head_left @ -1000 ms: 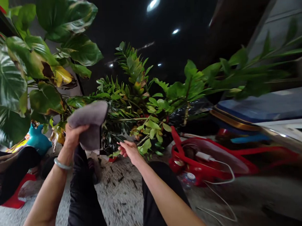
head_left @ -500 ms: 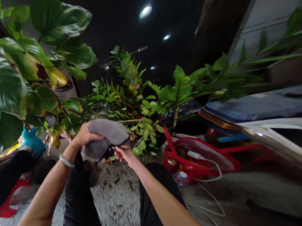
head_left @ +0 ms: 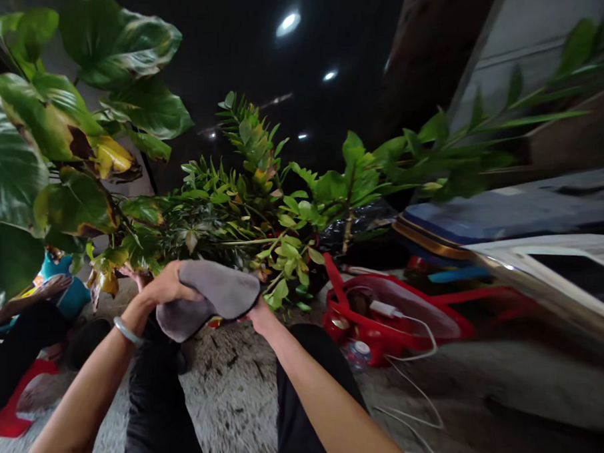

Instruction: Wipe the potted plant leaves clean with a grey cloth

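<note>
A grey, soft-looking piece with rounded ends [head_left: 224, 288] is held in front of me above the ground. My left hand [head_left: 172, 284] is wrapped round its left part, with the fingers over the top face; a pale bangle [head_left: 128, 330] is on that wrist. At the piece's right end is my right hand [head_left: 258, 315], its fingers mostly hidden beneath the edge, so what they grip does not show.
Leafy plants [head_left: 302, 220] spread ahead and at the left. A red bag [head_left: 396, 322] with a white cable and a bottle [head_left: 360, 352] beside it stand to the right. At the left edge another person's arm [head_left: 32, 295] shows.
The grey piece has tilted and lowered slightly, showing more of its flat face. My right hand's fingers, visible before at its lower edge, have moved under it.
</note>
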The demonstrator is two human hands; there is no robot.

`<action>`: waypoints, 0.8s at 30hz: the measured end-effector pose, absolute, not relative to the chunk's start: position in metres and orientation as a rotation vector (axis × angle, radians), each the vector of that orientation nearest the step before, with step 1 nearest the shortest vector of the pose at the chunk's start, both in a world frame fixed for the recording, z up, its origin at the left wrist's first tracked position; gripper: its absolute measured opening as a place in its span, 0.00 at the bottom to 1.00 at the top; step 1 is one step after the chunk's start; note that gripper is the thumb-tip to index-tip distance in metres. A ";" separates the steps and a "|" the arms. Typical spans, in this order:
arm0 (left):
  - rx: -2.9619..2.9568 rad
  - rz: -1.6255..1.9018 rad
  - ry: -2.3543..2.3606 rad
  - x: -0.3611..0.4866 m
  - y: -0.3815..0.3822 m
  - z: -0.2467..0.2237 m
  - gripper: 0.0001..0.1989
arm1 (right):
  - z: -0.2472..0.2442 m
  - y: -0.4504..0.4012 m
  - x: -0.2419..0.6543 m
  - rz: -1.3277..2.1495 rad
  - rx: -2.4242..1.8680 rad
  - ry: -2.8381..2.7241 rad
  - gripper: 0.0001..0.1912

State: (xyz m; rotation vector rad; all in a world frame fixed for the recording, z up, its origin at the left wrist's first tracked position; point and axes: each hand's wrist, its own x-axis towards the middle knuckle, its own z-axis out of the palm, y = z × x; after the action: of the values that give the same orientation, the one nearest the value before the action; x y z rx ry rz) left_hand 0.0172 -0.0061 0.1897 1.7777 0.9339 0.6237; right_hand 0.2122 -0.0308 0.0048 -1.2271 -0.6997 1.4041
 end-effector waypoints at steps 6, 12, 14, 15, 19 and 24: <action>1.510 1.539 1.069 0.014 0.022 0.216 0.25 | 0.020 -0.034 0.207 1.443 -1.222 -0.651 0.08; 1.922 0.698 1.147 0.005 -0.006 0.153 0.19 | 0.021 -0.037 0.207 1.436 -1.276 -0.620 0.07; 1.930 0.605 1.088 -0.007 -0.017 0.156 0.20 | 0.020 -0.037 0.210 1.437 -1.298 -0.614 0.08; 1.890 0.688 1.086 -0.014 -0.018 0.164 0.21 | 0.021 -0.037 0.211 1.437 -1.300 -0.615 0.08; 1.553 1.441 1.140 -0.040 0.005 0.207 0.23 | 0.026 -0.038 0.213 1.428 -1.264 -0.639 0.07; 1.307 1.794 1.515 -0.060 0.037 0.200 0.30 | 0.030 -0.038 0.208 1.431 -1.248 -0.668 0.07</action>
State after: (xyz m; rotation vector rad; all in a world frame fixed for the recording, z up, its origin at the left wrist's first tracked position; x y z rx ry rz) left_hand -0.0597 0.0368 0.2001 1.3065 1.5148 1.7936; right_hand 0.2080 -0.0377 0.0301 -1.2478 -0.6676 1.4309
